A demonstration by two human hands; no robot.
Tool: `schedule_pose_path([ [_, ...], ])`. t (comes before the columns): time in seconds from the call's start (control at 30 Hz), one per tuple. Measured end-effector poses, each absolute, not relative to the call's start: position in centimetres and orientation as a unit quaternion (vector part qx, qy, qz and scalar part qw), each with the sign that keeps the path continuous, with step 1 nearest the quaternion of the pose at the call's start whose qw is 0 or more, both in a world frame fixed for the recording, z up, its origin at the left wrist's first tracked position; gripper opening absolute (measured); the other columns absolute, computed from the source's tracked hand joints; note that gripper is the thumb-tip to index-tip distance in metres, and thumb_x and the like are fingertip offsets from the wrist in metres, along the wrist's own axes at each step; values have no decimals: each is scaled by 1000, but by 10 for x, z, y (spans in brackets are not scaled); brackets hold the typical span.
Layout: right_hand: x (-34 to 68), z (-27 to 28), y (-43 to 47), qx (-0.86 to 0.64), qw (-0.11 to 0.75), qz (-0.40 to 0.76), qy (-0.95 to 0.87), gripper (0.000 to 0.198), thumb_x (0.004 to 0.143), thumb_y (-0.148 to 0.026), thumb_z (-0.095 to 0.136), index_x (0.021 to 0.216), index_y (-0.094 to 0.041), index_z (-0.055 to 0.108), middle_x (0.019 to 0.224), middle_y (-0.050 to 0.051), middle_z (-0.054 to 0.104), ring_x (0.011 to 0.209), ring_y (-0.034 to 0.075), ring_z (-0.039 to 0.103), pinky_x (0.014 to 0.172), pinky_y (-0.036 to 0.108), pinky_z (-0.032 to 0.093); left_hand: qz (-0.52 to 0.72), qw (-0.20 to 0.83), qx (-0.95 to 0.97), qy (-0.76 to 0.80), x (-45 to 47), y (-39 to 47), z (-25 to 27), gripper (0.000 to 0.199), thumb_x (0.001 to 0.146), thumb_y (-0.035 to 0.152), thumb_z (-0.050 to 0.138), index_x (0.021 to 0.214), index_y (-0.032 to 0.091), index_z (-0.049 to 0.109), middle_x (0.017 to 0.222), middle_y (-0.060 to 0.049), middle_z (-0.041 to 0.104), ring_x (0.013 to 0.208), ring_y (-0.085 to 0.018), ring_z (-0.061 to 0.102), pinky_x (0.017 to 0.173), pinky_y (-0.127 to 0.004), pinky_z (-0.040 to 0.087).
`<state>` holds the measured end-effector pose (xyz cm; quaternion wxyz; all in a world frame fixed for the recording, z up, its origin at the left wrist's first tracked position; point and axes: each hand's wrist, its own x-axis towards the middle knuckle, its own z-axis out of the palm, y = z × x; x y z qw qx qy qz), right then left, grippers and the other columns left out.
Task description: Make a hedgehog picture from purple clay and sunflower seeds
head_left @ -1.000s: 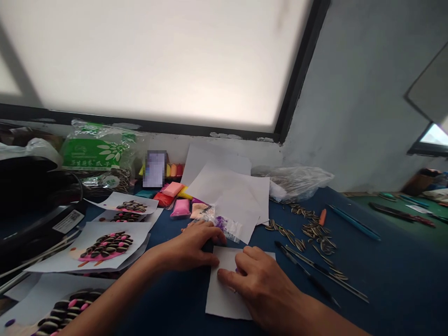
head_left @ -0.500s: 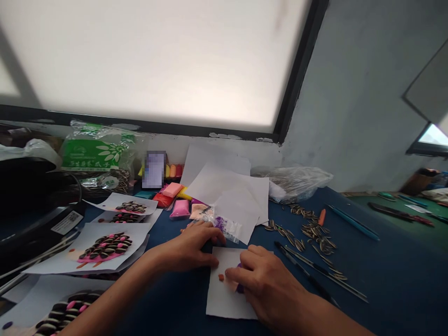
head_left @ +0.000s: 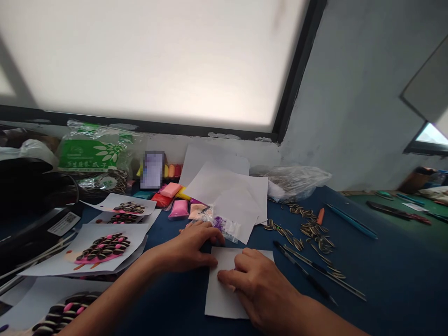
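A small sheet of white paper [head_left: 224, 303] lies on the blue table in front of me. My left hand [head_left: 196, 242] rests at its upper left corner, fingers spread and thumb tip on the edge, holding nothing. My right hand [head_left: 261, 282] is over the sheet. Its index finger is stretched out, the tip pressing down on the left part of the paper, while the other fingers curl beneath. The small brown clay piece and the purple clay shape are hidden under this hand; only a sliver of pale clay shows below the index finger.
Pictures with sunflower seeds on pink clay [head_left: 105, 247] lie at left. Clay packets [head_left: 179, 209], a phone [head_left: 152, 170] and white sheets [head_left: 227, 186] are behind. Loose sunflower seeds [head_left: 315, 231], a black pen [head_left: 304, 273], thin sticks [head_left: 336, 277] and blue tweezers [head_left: 352, 221] lie right.
My right hand has shifted slightly left, so its index fingertip now covers the brown clay piece. The purple clay has gone out of sight under the hand. My left hand stays put.
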<state>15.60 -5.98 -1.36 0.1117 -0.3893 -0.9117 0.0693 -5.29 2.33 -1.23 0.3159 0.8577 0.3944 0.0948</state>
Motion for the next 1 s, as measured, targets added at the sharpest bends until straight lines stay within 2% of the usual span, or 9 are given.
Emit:
schedule_pose_path([
  [0.27,161,-21,-57,-281,154,-112,-941,22,92,-7,47,102,-14,65,75,5,58,68,18,44,62,32,30,99,320,856,393,-54,24,-15,36,73,27,71,108,27,67,106,-4,60,106,-28,50,94,-40,38],
  [0.37,163,-22,-56,-248,142,-137,-948,22,93,-5,46,103,-12,65,74,4,56,67,18,42,63,33,30,105,322,855,393,-54,24,-15,36,73,25,71,108,27,67,107,-4,61,107,-28,50,94,-39,37],
  [0.57,165,-21,-53,-279,160,-113,-940,23,95,-9,49,110,-16,65,73,3,55,66,18,41,61,32,27,109,324,853,394,-54,23,-16,35,72,26,71,107,28,68,105,-3,60,105,-28,51,91,-38,38],
  [0.73,166,-18,-54,-332,175,-51,-926,20,95,-13,49,91,-19,68,71,3,55,64,16,40,58,30,26,110,323,850,401,-53,23,-15,36,72,28,72,108,28,68,104,-3,61,106,-28,51,92,-39,37],
  [0.9,165,-17,-56,-328,133,-24,-935,26,90,-10,51,108,-19,68,77,5,60,68,18,45,60,30,29,100,323,849,406,-52,22,-13,36,72,27,71,108,28,68,105,-3,61,107,-28,50,91,-39,37],
  [1.0,163,-17,-57,-344,130,-15,-930,26,93,-10,47,105,-19,68,78,6,61,68,18,46,60,31,30,104,323,850,404,-52,21,-13,36,72,27,70,107,27,67,104,-3,61,106,-28,50,92,-39,37],
])
